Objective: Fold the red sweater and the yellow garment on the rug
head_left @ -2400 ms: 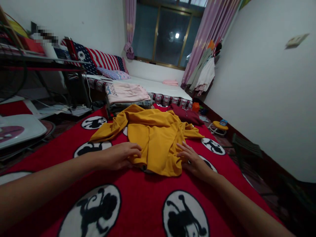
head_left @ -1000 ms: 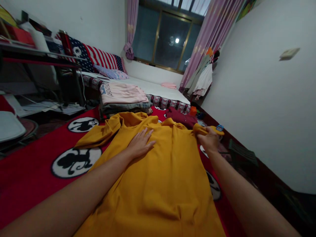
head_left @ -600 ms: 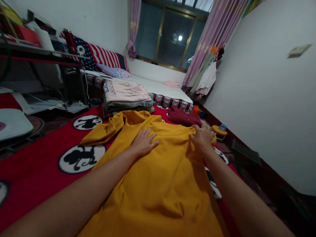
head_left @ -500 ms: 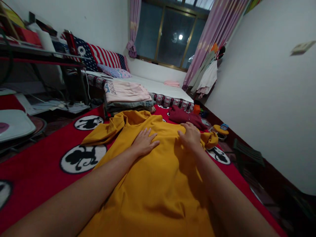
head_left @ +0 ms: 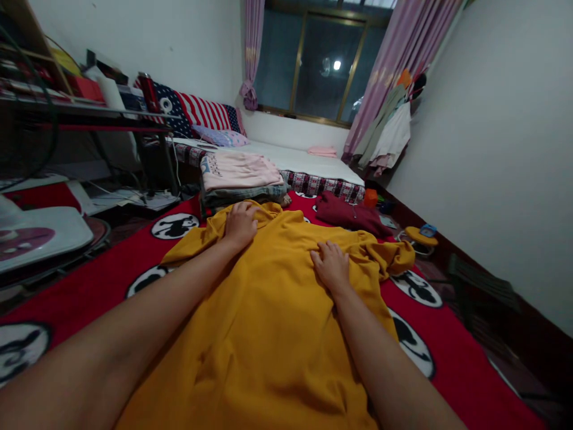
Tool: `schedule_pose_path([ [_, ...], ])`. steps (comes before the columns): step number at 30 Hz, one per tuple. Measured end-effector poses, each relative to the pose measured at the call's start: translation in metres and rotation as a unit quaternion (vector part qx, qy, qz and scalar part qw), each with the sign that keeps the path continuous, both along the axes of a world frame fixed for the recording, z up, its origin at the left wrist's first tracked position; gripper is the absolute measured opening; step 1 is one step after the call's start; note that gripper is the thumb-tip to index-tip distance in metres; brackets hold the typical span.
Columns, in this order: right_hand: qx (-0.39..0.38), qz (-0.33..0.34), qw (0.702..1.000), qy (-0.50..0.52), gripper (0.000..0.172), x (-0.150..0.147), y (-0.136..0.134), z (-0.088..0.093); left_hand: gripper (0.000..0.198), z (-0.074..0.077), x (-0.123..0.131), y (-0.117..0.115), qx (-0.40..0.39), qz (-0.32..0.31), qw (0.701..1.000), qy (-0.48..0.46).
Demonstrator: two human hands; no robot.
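Note:
A mustard-yellow long garment point(head_left: 273, 316) lies spread out on a red blanket point(head_left: 85, 292) patterned with white ovals and black figures. Its sleeves stick out to both sides at the far end, loosely bunched. My left hand point(head_left: 242, 226) rests on the cloth near the left shoulder, fingers stretched forward and slightly bent. Lower down on the right chest area, my right hand point(head_left: 332, 263) lies on the fabric with its fingers apart. Wrinkles run through the cloth near both forearms.
Behind the garment stands a folded clothes stack point(head_left: 244, 173), pink on top. A maroon garment point(head_left: 351, 215) lies to its right. Beyond are a bed point(head_left: 286, 156) and a window. A cluttered desk point(head_left: 89, 116) is at left; a stool point(head_left: 483, 280) stands on the right.
My left hand has moved left and away from me, to the garment's shoulder. My right hand has come down lower onto the cloth. The view has shifted slightly left.

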State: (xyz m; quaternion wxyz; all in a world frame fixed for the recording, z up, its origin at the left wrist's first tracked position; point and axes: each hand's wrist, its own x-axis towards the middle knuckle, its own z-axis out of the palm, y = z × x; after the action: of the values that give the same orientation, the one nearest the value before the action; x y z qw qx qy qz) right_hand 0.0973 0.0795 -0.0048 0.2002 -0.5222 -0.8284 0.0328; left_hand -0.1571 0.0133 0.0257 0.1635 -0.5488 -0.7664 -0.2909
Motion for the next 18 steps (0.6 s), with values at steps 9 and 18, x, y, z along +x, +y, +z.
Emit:
schedule_pose_path([
  [9, 0.03, 0.022, 0.998, 0.057, 0.035, 0.001, 0.003, -0.005, 0.035, 0.01, -0.031, 0.002, -0.192, 0.018, 0.977, 0.088],
  [18, 0.019, 0.182, 0.981, 0.058, 0.045, -0.005, -0.005, -0.001, 0.024, 0.035, -0.055, -0.015, -0.198, 0.066, 0.97, 0.122],
])
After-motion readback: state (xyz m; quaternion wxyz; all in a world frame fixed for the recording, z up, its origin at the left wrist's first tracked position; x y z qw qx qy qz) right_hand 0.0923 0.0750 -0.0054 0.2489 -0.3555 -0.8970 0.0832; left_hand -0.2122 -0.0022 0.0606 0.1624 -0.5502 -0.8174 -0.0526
